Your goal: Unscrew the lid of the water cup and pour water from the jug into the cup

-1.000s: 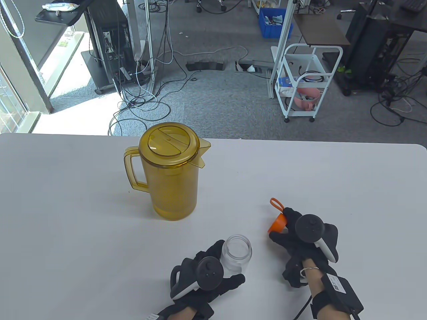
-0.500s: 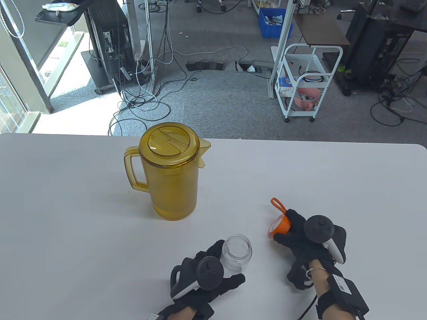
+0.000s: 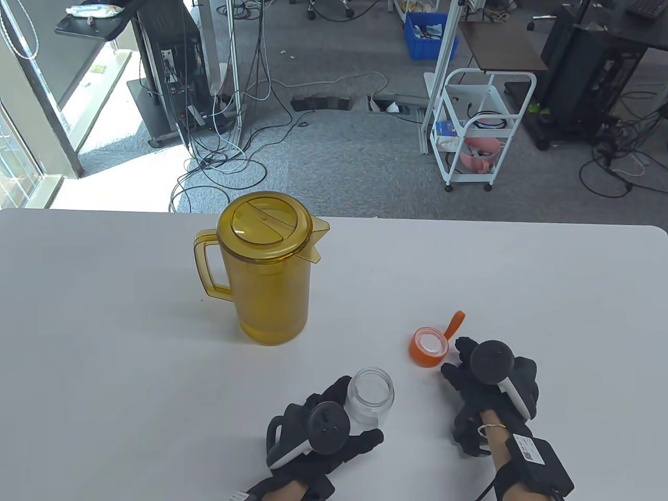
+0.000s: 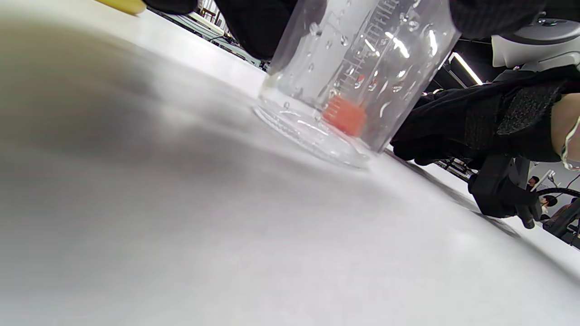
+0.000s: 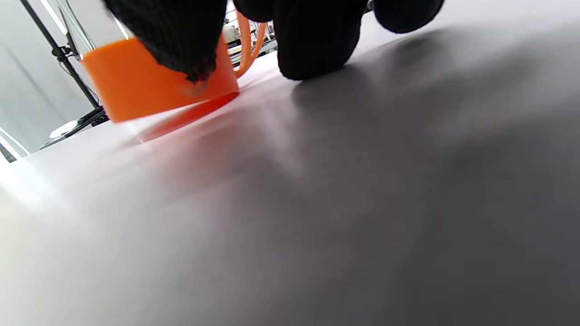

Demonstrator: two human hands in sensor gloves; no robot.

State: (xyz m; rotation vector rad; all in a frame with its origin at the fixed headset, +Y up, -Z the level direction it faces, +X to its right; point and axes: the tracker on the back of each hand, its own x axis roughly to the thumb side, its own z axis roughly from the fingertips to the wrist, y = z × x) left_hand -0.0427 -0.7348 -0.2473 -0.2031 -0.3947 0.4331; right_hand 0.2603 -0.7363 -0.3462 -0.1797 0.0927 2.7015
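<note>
The clear water cup [image 3: 369,394] stands uncapped near the table's front edge, and my left hand [image 3: 358,412] grips it with fingers and thumb curled round its wall. Droplets cling inside the cup [image 4: 358,68] in the left wrist view. Its orange lid [image 3: 429,347] lies upside down on the table just right of the cup, strap pointing away. My right hand [image 3: 453,358] rests right behind the lid with relaxed fingers [image 5: 317,40] close to the lid [image 5: 149,86]. The amber jug [image 3: 269,271], lid on, stands further back on the left.
The white table [image 3: 104,339] reaches across the whole view. Beyond its far edge lie grey carpet, cables, a white trolley [image 3: 480,130] and a blue crate [image 3: 430,34].
My right hand has turned the orange lid over, set it down on the table and let it go, pulling back slightly. The left hand and cup have stayed put.
</note>
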